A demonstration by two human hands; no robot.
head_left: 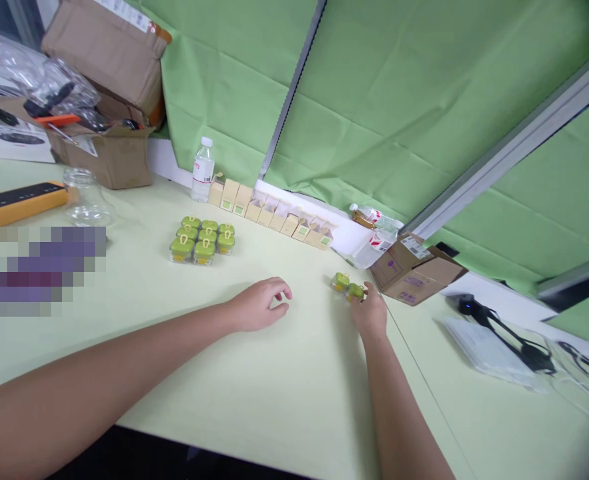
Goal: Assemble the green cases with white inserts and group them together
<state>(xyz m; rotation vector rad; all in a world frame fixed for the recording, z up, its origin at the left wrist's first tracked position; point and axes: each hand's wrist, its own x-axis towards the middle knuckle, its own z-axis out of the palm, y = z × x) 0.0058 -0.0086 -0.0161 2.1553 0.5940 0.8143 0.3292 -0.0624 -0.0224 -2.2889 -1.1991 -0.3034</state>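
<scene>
My right hand (371, 313) is closed around the near side of a small clear box with a green lid (356, 291). A second green-lidded box (341, 281) stands just left of it on the table. My left hand (261, 305) rests over the middle of the table, fingers loosely curled and apart from the thumb, with nothing in it. Farther left, several more green-lidded boxes (207, 235) are grouped in tight rows. Along the wall runs a line of small beige cartons (274, 215), some with their flaps up.
A water bottle (203, 170) stands at the left end of the cartons. Two bottles (373, 249) and a cardboard box (414, 270) lie beyond my right hand. At the left are a glass jar (87, 200), a power strip (21, 203) and an open carton (119, 157). Cables (524, 347) lie at the right.
</scene>
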